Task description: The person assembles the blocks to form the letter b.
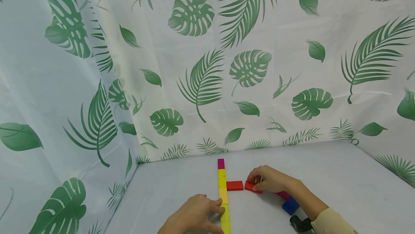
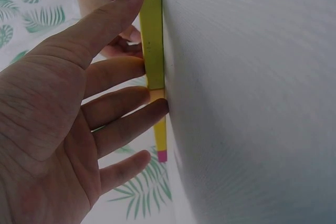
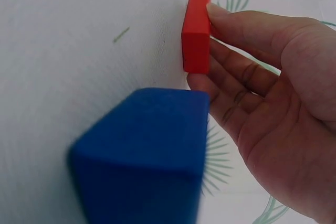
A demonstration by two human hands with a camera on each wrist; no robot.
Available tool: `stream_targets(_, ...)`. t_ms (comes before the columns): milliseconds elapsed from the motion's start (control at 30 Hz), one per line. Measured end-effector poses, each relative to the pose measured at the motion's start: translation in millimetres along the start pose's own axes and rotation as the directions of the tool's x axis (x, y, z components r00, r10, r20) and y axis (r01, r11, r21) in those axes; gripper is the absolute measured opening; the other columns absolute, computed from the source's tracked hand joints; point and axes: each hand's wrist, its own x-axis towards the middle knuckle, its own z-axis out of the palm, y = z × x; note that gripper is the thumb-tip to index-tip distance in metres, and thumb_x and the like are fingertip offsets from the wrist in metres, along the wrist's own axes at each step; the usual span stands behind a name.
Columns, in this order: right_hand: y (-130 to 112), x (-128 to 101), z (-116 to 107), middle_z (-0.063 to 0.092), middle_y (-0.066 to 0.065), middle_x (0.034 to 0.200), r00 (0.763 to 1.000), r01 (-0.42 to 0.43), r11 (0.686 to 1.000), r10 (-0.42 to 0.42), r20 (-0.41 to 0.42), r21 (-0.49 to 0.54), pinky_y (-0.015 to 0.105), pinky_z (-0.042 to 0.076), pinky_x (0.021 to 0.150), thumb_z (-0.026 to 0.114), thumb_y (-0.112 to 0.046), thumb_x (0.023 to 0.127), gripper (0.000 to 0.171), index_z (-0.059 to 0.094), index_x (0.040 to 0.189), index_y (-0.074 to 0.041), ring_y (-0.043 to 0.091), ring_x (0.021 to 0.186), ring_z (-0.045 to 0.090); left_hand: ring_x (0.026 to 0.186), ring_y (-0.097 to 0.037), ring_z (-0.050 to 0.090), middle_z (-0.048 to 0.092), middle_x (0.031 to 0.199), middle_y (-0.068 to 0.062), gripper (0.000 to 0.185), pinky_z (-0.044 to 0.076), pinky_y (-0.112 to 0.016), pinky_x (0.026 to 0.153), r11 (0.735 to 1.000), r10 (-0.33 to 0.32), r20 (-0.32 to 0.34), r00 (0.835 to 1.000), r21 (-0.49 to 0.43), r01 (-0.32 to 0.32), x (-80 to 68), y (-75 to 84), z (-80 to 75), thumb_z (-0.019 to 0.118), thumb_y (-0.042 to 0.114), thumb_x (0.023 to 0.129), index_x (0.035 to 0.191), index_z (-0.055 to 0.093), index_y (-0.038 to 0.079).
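A straight row of yellow blocks (image 1: pixel 222 178) runs away from me on the white table, with a magenta block (image 1: pixel 221 163) at its far end. My left hand (image 1: pixel 197 214) lies along the row's left side; its extended fingers and thumb touch the nearer yellow block (image 2: pixel 153 35). One red block (image 1: pixel 235 186) stands out from the row's right side. My right hand (image 1: pixel 270 179) pinches a second red block (image 3: pixel 196 30), slightly tilted, to the right of the first with a small gap in the head view.
Under my right forearm lie a blue block (image 1: pixel 290 206) and a partly hidden magenta block (image 1: pixel 284 195). A black object (image 1: pixel 299 224) sits by the right sleeve. Leaf-printed white sheets (image 1: pixel 207 136) hang behind the table and at both sides.
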Motion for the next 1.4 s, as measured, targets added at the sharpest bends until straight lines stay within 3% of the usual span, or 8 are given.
stream_targets(933,1.2,0.9,1.4,0.069,-0.006,0.097,1.0,0.012,1.0,-0.012,0.019,-0.01,0.023,0.053,0.075,0.082,-0.016,0.09,0.026,0.077,0.115,-0.017,0.015,0.089,0.059,0.081,0.001,0.049,0.064,0.139,0.022,0.056,0.042,-0.02,0.068,0.996,-0.072,0.014,0.997,-0.058,0.073,0.6,3.4,1.5,0.084,0.06,0.078,0.13,0.071,0.044)
stream_targets(1400,0.3,1.7,1.2,0.069,-0.006,0.096,1.0,0.004,1.0,-0.004,0.02,-0.006,0.023,0.053,0.074,0.082,-0.016,0.089,0.025,0.077,0.114,-0.018,0.015,0.088,0.059,0.08,0.002,0.048,0.064,0.139,0.021,0.056,0.042,-0.019,0.068,0.998,-0.058,0.013,0.998,-0.036,0.059,0.7,3.4,0.0,0.083,0.061,0.079,0.131,0.071,0.043)
